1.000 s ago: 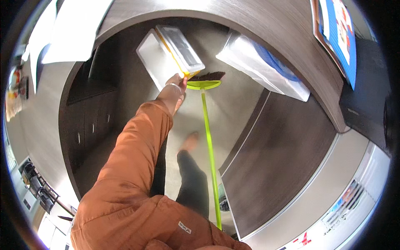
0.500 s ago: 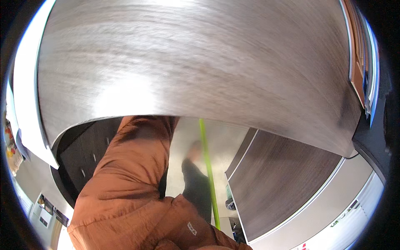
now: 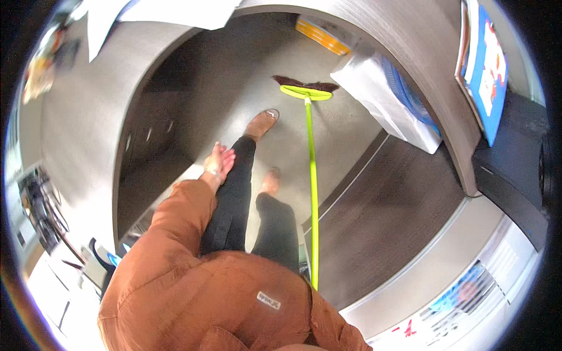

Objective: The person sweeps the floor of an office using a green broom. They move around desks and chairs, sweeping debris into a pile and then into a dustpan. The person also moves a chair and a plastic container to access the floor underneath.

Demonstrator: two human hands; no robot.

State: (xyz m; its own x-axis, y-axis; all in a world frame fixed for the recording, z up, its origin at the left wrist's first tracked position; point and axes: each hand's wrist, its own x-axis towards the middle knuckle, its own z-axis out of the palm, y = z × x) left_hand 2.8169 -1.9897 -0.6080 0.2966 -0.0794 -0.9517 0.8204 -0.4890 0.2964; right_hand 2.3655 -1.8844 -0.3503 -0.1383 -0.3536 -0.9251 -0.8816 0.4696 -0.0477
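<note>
My left hand (image 3: 219,161) hangs in front of my legs, its fingers loosely stretched and holding nothing. The sleeve above it is orange-brown. A broom with a lime-green handle (image 3: 312,175) slants down past my right side. Its green head (image 3: 305,92) and dark brown bristles (image 3: 293,82) rest on the grey floor under the desk, beyond my brown shoe (image 3: 263,123). My right hand does not show; the lower end of the handle passes behind my jacket, and who or what holds it there is hidden.
The curved desk edge (image 3: 158,58) arches over the floor space. A white plastic-wrapped package (image 3: 383,96) and a yellow-and-white box (image 3: 322,35) stand beyond the broom on the right. Dark drawers (image 3: 149,134) are to the left, a dark wood panel (image 3: 386,216) to the right.
The view has swung from the desktop to the floor below it. My left hand, earlier hidden under the desk edge, now shows. The broom's head has come into sight.
</note>
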